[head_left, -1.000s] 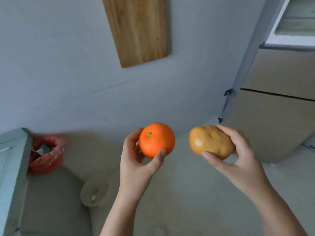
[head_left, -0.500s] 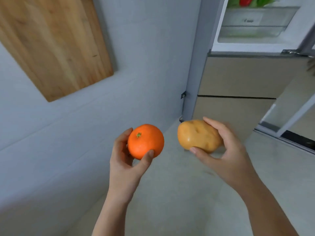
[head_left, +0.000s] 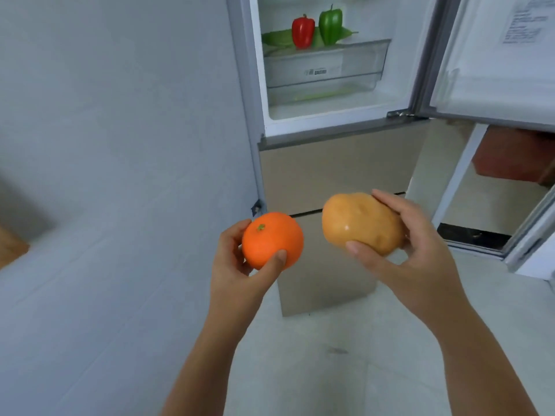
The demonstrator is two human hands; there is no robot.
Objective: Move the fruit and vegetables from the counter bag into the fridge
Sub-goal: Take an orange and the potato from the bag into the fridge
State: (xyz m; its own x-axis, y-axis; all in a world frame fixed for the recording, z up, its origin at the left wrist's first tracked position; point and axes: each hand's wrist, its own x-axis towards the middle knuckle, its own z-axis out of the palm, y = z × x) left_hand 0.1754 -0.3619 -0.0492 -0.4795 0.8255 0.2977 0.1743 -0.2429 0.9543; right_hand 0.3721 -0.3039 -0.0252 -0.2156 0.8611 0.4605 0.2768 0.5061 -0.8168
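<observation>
My left hand (head_left: 240, 274) grips an orange (head_left: 271, 240) in front of me, stem end up. My right hand (head_left: 417, 256) holds a tan potato (head_left: 359, 223) just to the right of it. Ahead stands the fridge (head_left: 336, 163) with its upper compartment open. On its shelf above a clear drawer (head_left: 324, 67) stand a red pepper (head_left: 302, 32) and a green pepper (head_left: 330, 24) on green leaves (head_left: 276, 39). The counter bag is out of view.
The fridge's open door (head_left: 492, 61) swings out at the upper right. A grey wall (head_left: 120, 145) fills the left side, with a wooden corner (head_left: 10, 247) at the left edge. Pale floor (head_left: 330, 355) lies below my arms.
The view has turned right toward the fridge, and its open compartment with the peppers has come into sight. Both hands keep their hold on the orange and potato.
</observation>
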